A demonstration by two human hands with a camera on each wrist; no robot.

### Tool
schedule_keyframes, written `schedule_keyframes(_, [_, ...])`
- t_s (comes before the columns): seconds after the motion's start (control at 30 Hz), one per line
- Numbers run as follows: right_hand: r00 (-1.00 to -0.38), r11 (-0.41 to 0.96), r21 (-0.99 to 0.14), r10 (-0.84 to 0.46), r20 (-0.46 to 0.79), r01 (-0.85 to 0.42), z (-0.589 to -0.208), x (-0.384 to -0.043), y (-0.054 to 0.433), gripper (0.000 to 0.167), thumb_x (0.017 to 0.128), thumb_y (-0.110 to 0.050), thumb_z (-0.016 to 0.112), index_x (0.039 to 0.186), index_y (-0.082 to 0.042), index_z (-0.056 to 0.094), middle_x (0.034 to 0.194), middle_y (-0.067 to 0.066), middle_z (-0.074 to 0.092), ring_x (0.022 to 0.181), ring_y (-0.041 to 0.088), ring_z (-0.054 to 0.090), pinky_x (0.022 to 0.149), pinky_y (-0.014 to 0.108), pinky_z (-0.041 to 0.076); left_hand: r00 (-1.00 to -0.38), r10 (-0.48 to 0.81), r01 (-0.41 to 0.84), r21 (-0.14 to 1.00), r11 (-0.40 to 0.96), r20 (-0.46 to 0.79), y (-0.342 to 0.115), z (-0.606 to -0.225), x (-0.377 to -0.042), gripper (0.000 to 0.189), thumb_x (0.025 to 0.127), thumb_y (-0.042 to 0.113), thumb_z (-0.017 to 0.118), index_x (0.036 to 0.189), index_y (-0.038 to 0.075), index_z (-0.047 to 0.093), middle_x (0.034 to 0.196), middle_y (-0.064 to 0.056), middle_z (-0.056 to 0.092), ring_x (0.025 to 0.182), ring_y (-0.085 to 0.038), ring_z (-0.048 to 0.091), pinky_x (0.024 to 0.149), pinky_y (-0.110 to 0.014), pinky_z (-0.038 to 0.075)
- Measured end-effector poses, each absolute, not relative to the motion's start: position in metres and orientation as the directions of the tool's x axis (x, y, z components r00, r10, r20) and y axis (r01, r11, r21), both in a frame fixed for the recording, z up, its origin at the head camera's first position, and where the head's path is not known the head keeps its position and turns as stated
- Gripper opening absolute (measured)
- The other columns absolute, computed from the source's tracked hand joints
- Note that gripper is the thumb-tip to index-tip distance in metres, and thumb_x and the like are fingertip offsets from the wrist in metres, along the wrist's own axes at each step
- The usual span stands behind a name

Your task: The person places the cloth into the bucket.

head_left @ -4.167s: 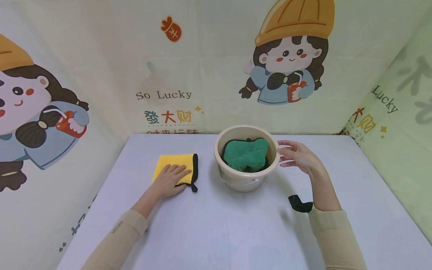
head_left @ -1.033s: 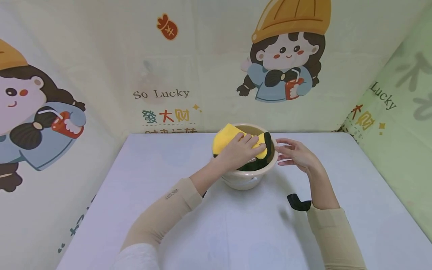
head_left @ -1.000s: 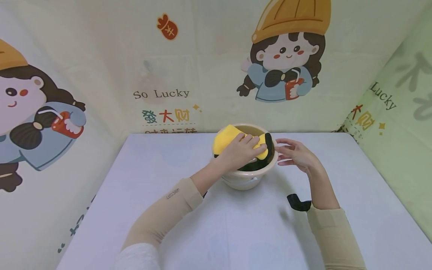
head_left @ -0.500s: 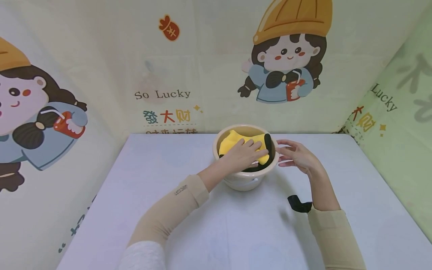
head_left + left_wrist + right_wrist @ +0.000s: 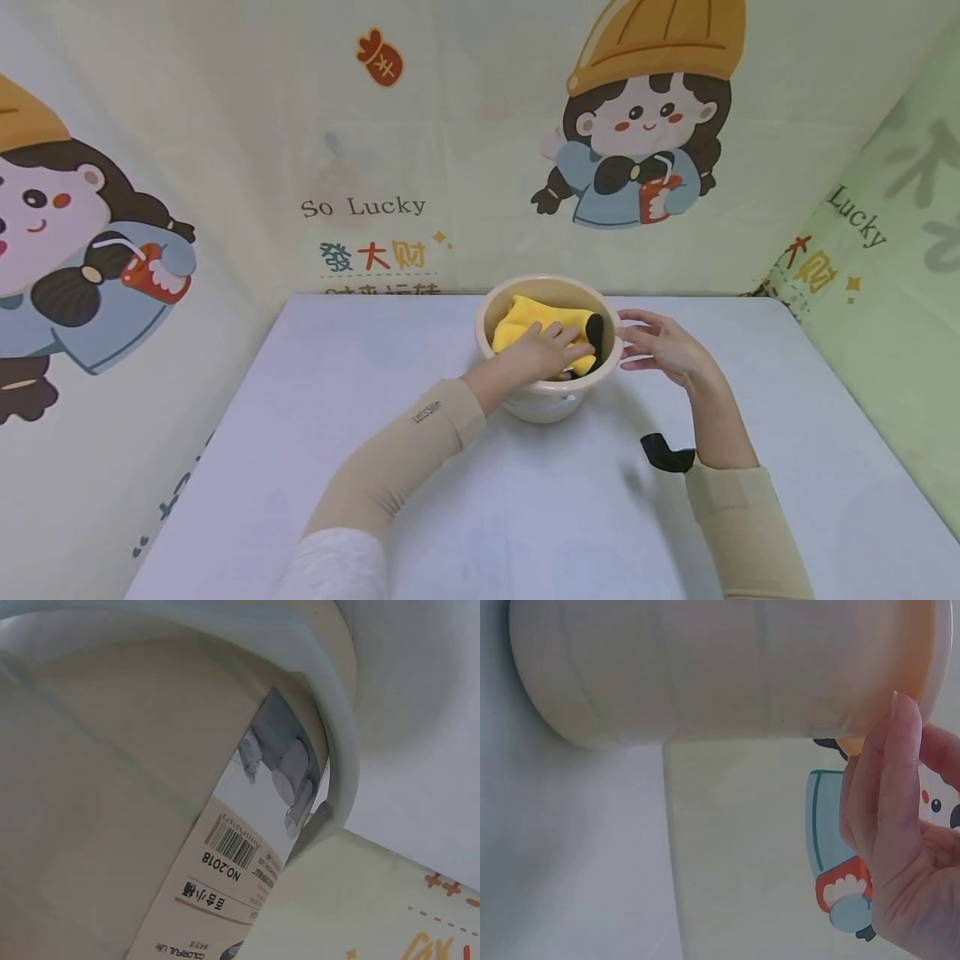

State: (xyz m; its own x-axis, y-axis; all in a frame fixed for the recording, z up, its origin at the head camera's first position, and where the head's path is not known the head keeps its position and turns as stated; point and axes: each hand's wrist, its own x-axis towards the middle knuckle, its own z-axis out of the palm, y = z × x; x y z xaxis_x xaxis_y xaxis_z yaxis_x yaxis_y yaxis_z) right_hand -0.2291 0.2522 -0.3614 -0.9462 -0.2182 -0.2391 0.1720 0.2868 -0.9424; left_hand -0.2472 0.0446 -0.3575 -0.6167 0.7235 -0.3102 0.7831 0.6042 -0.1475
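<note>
A cream plastic bucket stands upright toward the back of the table. Inside it lies a yellow cloth with black edging, now below the rim. My left hand reaches over the near rim, its spread fingers resting on the cloth. The green cloth is hidden beneath the yellow one. On the bucket's right, my right hand has its loosely extended fingertips right at the rim. The right wrist view shows those fingertips against the bucket wall, just under the rim. The left wrist view does not show the left hand.
A white table spreads around the bucket. Behind it hangs a printed cartoon backdrop. The bucket's pale handle hangs down beside a paper label. A black strap piece sticks out at the right wrist.
My left hand has carried the yellow cloth from the table into the bucket over the green cloth. Lately hand and cloth have sunk lower inside. The right hand has stayed at the rim.
</note>
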Motion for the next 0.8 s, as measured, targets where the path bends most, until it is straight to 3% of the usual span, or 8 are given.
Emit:
schedule_keyframes(0.43, [-0.945,0.290,-0.942,-0.223,-0.239,0.170,-0.363,-0.231,0.251,0.058,0.092,-0.028,0.054,0.137,-0.001,0.029,0.120,0.021,0.046,0.077,0.012,0.061,0.071,0.031,0.054,-0.610,0.722,0.780,-0.086,0.620,-0.328,0.036,-0.351,-0.247,0.059,0.093,0.039,0.048,0.144,0.033,0.019,0.143,0.000,0.024,0.129,-0.021,0.026,0.108,-0.043,0.023])
schedule_keyframes(0.6, [-0.946,0.296,-0.940,-0.222,-0.237,0.167,-0.364,-0.231,0.250,0.057,0.093,-0.026,0.054,0.138,-0.001,0.028,0.119,0.021,0.047,0.077,0.013,0.062,0.071,0.031,0.054,-0.620,0.719,0.749,0.035,0.661,-0.314,0.017,-0.346,-0.254,0.063,0.089,0.044,0.052,0.143,0.036,0.020,0.137,0.001,0.027,0.126,-0.020,0.025,0.108,-0.041,0.018])
schedule_keyframes(0.8, [-0.951,0.360,-0.922,-0.207,-0.228,0.143,-0.361,-0.229,0.248,0.057,0.093,-0.026,0.053,0.138,0.001,0.029,0.122,0.027,0.046,0.079,0.015,0.062,0.071,0.033,0.054,-0.675,0.691,0.684,0.131,0.717,-0.258,-0.013,-0.334,-0.263,0.065,0.086,0.052,0.052,0.141,0.031,0.027,0.138,-0.001,0.029,0.127,-0.022,0.025,0.107,-0.042,0.019])
